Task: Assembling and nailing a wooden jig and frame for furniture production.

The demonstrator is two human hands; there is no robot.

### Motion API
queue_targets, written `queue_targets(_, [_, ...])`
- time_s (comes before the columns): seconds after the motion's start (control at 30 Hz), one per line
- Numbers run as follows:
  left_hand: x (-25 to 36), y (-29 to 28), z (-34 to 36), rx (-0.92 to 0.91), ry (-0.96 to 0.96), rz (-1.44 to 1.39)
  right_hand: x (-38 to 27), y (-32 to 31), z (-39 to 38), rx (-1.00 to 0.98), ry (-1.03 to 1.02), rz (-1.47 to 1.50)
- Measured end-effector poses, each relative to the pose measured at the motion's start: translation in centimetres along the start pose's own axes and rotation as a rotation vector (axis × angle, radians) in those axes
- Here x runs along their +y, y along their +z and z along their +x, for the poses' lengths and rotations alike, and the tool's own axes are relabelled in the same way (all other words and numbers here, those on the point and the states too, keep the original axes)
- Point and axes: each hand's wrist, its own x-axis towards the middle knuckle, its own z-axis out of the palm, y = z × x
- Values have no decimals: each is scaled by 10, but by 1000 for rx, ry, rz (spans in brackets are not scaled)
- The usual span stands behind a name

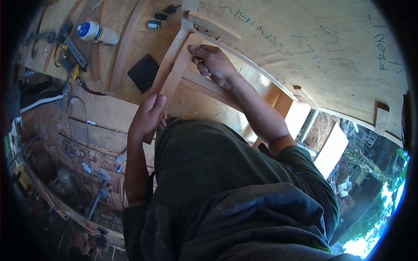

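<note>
My left hand grips the lower part of a reddish-brown wooden strip that runs up to a joint at a pale wooden frame. My right hand is closed near the strip's upper end, its thumb against the wood and its fingers curled. A large plywood panel with handwriting spreads to the right, with a small block at the frame's corner. Below the right hand a crosswise wooden member reaches toward the right, partly hidden by my forearm.
A white bottle, a nail gun, curved wooden pieces, small black items and a black square pad lie on the plywood at left. Hoses and tools crowd the lower left floor. A bright opening with plants is at lower right.
</note>
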Motion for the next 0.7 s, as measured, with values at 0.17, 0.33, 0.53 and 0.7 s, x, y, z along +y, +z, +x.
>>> queue_targets(0.17, [12, 4, 2, 82, -40, 25, 4, 0, 5, 33, -74, -14])
queue_targets(0.33, [11, 34, -8, 425, 226, 386, 12, 0, 8, 122, -171, -51])
queue_targets(0.53, [5, 42, -6, 572, 519, 434, 7, 5, 4, 137, -198, -76])
queue_targets(0.7, [9, 39, -6, 570, 540, 408, 10, 4, 5, 145, -208, -97])
